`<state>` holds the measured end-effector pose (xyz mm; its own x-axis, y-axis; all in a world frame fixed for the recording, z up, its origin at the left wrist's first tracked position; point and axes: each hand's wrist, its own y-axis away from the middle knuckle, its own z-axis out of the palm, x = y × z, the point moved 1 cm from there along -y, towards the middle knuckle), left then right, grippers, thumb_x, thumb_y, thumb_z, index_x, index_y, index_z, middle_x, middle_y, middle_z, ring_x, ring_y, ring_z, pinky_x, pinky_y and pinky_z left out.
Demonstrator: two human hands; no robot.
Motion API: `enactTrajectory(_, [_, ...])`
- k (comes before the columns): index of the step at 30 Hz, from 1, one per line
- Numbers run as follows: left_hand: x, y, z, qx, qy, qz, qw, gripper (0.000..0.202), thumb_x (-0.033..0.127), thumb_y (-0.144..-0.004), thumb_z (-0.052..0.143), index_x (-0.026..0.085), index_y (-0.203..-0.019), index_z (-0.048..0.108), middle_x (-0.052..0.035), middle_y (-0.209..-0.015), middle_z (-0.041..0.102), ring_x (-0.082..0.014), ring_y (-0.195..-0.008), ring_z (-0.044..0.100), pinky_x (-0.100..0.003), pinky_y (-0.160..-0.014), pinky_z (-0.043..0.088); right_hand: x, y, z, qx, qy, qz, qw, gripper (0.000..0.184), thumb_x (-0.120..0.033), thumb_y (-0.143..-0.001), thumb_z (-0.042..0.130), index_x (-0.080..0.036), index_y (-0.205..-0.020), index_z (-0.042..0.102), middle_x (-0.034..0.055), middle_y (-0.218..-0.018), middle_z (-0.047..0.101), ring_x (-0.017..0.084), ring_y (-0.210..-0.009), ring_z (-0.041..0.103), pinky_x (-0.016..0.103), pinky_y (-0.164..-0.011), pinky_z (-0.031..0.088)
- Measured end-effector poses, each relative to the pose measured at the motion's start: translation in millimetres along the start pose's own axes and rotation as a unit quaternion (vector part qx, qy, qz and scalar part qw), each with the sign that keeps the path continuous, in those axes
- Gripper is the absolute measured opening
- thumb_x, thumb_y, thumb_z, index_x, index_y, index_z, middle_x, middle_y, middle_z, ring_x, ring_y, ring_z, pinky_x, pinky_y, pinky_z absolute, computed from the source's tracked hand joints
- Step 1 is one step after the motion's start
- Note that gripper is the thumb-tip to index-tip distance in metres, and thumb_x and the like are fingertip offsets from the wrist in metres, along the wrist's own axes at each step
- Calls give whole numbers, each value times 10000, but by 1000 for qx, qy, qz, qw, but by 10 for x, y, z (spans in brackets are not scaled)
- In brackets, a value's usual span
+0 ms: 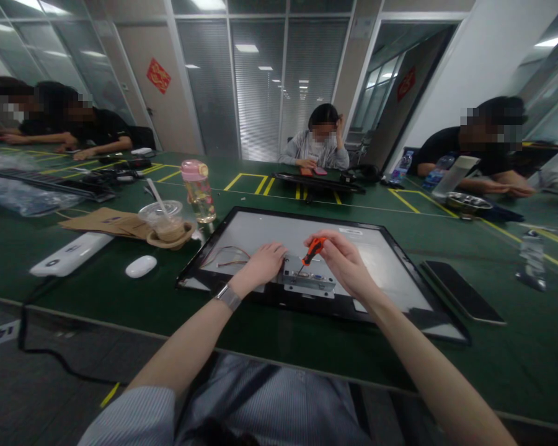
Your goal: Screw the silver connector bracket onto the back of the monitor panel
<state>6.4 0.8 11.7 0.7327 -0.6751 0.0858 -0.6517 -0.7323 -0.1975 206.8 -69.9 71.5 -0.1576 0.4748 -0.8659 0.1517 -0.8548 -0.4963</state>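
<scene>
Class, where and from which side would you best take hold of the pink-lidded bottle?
Grasp the bottle around its body, below the pink lid, probably from the right: it stands upright, with the plastic cup close on its left.

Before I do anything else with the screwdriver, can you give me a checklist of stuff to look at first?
1. Orange-and-black screwdriver gripped: ok, the right fingers are around its handle.
2. Screwdriver tip seated in a screw: cannot tell, too small to see.
3. Left fingers steadying the metal bracket: cannot tell; they are at its left end, but contact is unclear.
4. Wires tucked away: not ok, they lie loose on the big flat panel.
5. Drink cup off the panel: ok, it stands apart in a cardboard holder.
</scene>
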Motion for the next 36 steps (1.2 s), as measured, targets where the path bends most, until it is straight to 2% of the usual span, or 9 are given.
enactTrajectory(6, [12, -5, -12, -8, -1, 0, 1000, 367, 155, -1022, 366, 120, -1339, 549, -167, -1400, 600, -272, -1306, 574, -450, -1113, 458, -11, -5, 10, -3, -11, -7, 1000, 182, -483, -846, 794, -310, -890, 765, 25, -1022, 677, 228, -1033, 644, 470, -1049, 492])
enactTrajectory(12, [12, 7, -16, 1, 6, -2, 1000, 381, 166, -1030, 350, 125, -1359, 537, -167, -1430, 588, -274, -1329, 561, -464, -1134, 441, 6, 4, 20, 13, -3, 7, 1000, 274, -529, -947, 656, -330, -1121, 726, 37, -1046, 722, 234, -1045, 669, 463, -1006, 520])
enactTrajectory(15, [7, 5, -9, 0, 6, -5, 1000, 381, 167, -1028, 348, 134, -1355, 540, -161, -1441, 578, -270, -1335, 556, -455, -1139, 434, -8, -9, 3, 21, 3, -1, 1000, 258, -549, -936, 658, -332, -1057, 727, 40, -1088, 720, 239, -1076, 657, 474, -1017, 522])
enactTrajectory(19, [9, 1, -14, -6, 4, -4, 1000, 380, 159, -1026, 340, 137, -1346, 543, -157, -1418, 592, -267, -1311, 568, -447, -1126, 443, -8, -20, -45, 12, 33, 4, 999, 263, -554, -848, 762, -312, -949, 741, 36, -1051, 705, 247, -1056, 668, 476, -1020, 527])
enactTrajectory(24, [20, 7, -29, -6, 2, 0, 1000, 365, 166, -1026, 359, 126, -1338, 544, -165, -1403, 595, -262, -1307, 570, -438, -1137, 432, 54, 0, -55, -1, 45, 1, 999, 324, -541, -963, 622, -337, -1204, 693, 44, -1115, 733, 242, -1095, 683, 477, -1040, 513])
enactTrajectory(28, [12, 10, -26, -6, 7, -2, 1000, 372, 167, -1028, 353, 124, -1347, 540, -167, -1423, 584, -270, -1314, 562, -449, -1134, 438, 42, 8, -39, 0, 45, -21, 999, 260, -511, -997, 578, -334, -1135, 709, 44, -1179, 713, 247, -1175, 646, 496, -1087, 479])
enactTrajectory(30, [7, 8, -22, -6, 9, -3, 1000, 379, 156, -1026, 346, 122, -1349, 541, -164, -1414, 591, -270, -1294, 573, -450, -1124, 446, 14, 5, -45, -4, 56, -26, 998, 214, -495, -943, 673, -324, -1054, 741, 42, -1184, 691, 255, -1193, 626, 491, -1092, 472])
enactTrajectory(32, [5, 5, -18, -7, 10, -1, 1000, 376, 151, -1025, 342, 121, -1337, 551, -158, -1386, 609, -266, -1261, 591, -443, -1111, 455, -6, 3, -61, -2, 62, -24, 998, 184, -475, -881, 754, -317, -975, 758, 34, -1108, 689, 251, -1106, 653, 479, -1046, 505])
enactTrajectory(36, [7, 0, -14, -6, 11, -4, 1000, 380, 165, -1033, 346, 116, -1351, 547, -167, -1416, 592, -276, -1283, 582, -454, -1118, 452, 3, 11, -88, 16, 76, -4, 997, 275, -456, -925, 696, -330, -1166, 734, 41, -1097, 718, 244, -1090, 663, 479, -1027, 514])
